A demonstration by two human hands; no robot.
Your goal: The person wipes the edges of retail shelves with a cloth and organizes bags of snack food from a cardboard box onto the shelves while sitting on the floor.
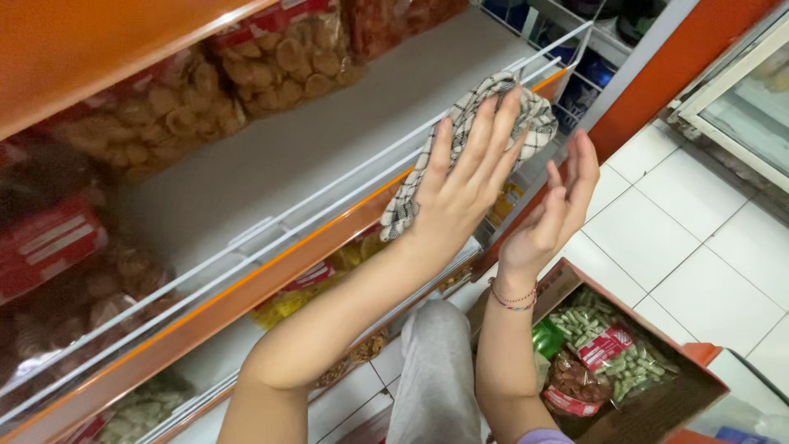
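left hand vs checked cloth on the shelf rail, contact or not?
Touching. The head view shows the left hand laid flat on the checked cloth, pressing it against the white wire rail at the shelf's front edge.

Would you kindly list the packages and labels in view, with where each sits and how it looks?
Clear bags of round brown crackers: back of the grey shelf, red tops.
Red packets with white bands: far left of the shelf.
Yellow snack bags: shelf below.
Clear bags of pale green snacks: in the cardboard box, red labels.
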